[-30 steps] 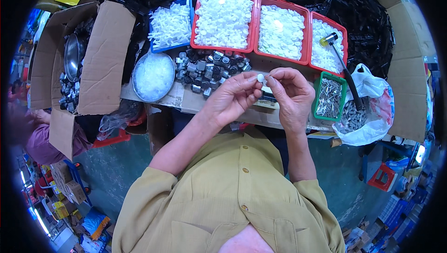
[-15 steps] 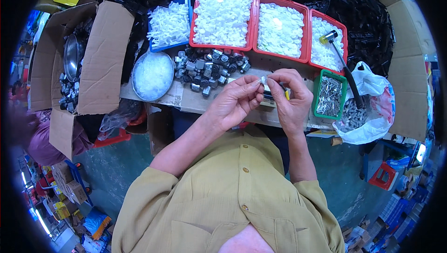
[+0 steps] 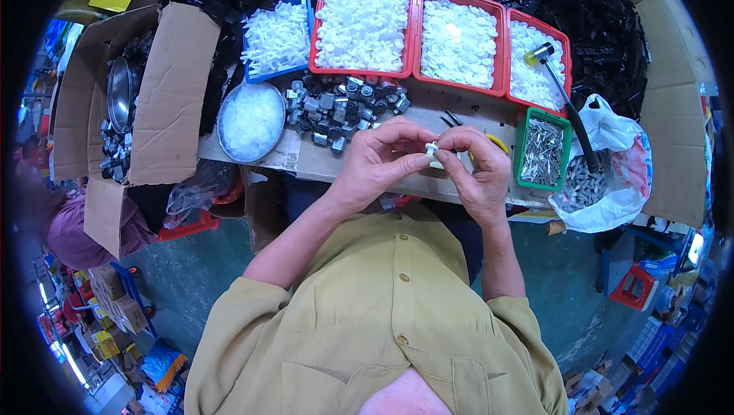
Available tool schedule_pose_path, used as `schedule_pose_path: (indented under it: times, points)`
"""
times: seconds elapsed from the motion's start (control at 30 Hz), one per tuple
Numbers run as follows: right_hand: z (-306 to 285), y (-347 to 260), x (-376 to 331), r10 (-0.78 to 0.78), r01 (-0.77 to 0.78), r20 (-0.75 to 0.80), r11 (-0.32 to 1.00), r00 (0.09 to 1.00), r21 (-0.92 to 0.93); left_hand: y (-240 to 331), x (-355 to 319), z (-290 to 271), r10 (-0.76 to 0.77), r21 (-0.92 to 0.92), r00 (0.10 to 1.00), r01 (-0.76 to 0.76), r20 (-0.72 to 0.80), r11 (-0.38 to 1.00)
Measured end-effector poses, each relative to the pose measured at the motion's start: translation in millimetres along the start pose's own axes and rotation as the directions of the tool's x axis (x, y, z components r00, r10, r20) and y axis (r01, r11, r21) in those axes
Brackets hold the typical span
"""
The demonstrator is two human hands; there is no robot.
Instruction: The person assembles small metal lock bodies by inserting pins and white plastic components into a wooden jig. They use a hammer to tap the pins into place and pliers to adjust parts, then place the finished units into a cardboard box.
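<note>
Cluttered workshop, worn table (image 3: 321,163) with a heap of black parts (image 3: 596,25) piled behind it, green floor below. Far left, an open cardboard box (image 3: 164,94) held a metal bowl (image 3: 122,94) and small metal parts. Next, a round clear tub (image 3: 250,121) of whitish bits sat on the table edge. Behind it a blue tray (image 3: 277,37) held white plastic pieces. Grey metal parts (image 3: 340,105) lay loose in a cluster just right of the tub. Three red trays (image 3: 417,33) of white plastic pieces stood in a row at the back.

Left hand (image 3: 378,163) was mid-table, fingers curled, thumb and fingertips pinched on a small white part (image 3: 433,148). Right hand (image 3: 478,166) met it from the other side, fingertips also closed on the same white part, so both hands held it between them, just above the front edge of the table. Whether anything else sat in the palms could not be told.

Right of the hands, a green tray (image 3: 524,151) held silver pins. A hammer (image 3: 562,98) with a yellow head lay across the rightmost red tray and down past the green one. Far right, a white plastic bag (image 3: 619,178) held more metal pieces.
</note>
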State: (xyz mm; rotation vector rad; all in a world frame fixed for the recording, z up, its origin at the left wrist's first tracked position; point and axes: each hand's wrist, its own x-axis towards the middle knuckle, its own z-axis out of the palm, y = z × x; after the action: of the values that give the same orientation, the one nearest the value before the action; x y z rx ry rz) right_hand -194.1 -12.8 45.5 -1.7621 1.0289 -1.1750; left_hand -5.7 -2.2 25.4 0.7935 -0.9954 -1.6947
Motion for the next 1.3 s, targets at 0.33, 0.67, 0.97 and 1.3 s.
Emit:
schedule_pose_path:
  times: [0.33,0.67,0.97,1.3]
  points:
    - [10.9,13.8,4.8,-0.085,0.102,0.094,0.978,0.992,-0.184,7.1,-6.5,-16.2,0.194,0.539,0.981,-0.167,0.007,0.826]
    - [22.3,51.6,6.2,-0.116,0.164,0.181,0.946,0.977,-0.279,-20.8,-14.3,-41.6,0.416,0.884,0.85,-0.428,0.322,0.189]
    - [23.8,52.3,10.2,-0.11,0.168,0.207,0.944,0.972,-0.283,-21.1,-12.4,-40.3,0.415,0.892,0.84,-0.434,0.349,0.129]
    - [-3.6,47.4,2.5,-0.057,0.067,0.042,0.944,0.998,-0.323,-20.4,-2.1,-39.6,0.409,0.875,0.845,-0.446,0.344,0.186]
